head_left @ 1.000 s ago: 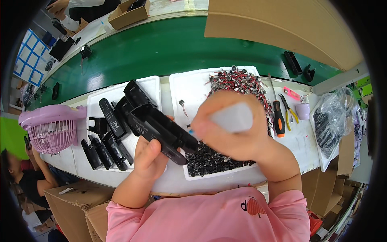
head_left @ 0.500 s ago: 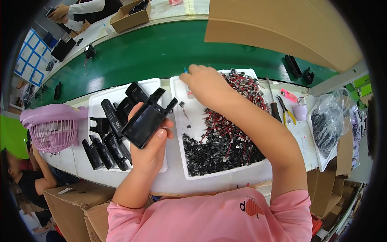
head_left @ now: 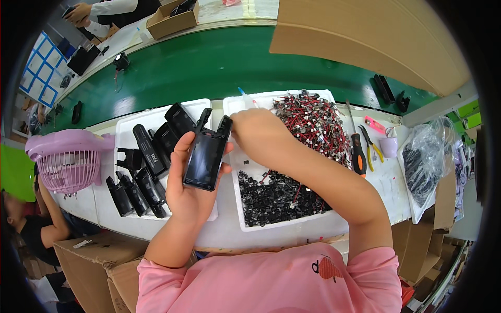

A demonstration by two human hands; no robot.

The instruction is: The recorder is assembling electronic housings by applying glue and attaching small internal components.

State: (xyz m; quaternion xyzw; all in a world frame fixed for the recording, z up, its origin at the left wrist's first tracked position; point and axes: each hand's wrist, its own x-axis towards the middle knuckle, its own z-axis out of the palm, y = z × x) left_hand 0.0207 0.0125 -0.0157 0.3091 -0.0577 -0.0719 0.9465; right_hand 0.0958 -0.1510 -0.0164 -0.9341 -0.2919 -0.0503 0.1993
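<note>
A black housing (head_left: 205, 160) is held by the left hand (head_left: 189, 195), just beside the left edge of the white parts tray (head_left: 279, 223). The housing is clamped from beneath in the upturned palm, with digits wrapped to both of its long sides. The right hand (head_left: 257, 129) is bent over the upper left part of the parts tray, near the housing's upper end; its fingertips are hidden by the back of the hand, so whether they are pressed together or spread, and whether anything is gripped, cannot be told.

The housing is seen as a long, hollow shell with a smooth, glossy face. It is tipped slightly, its upper end leaning toward the parts tray. Two prongs are formed at that end, with a gap left between them, and the lower end is squared off.

In the parts tray, red-wired parts (head_left: 318, 125) are heaped at the upper right and small black pieces (head_left: 276, 201) are spread along the lower side. A blue-tipped bottle (head_left: 241, 91) is seen at its upper left corner
</note>
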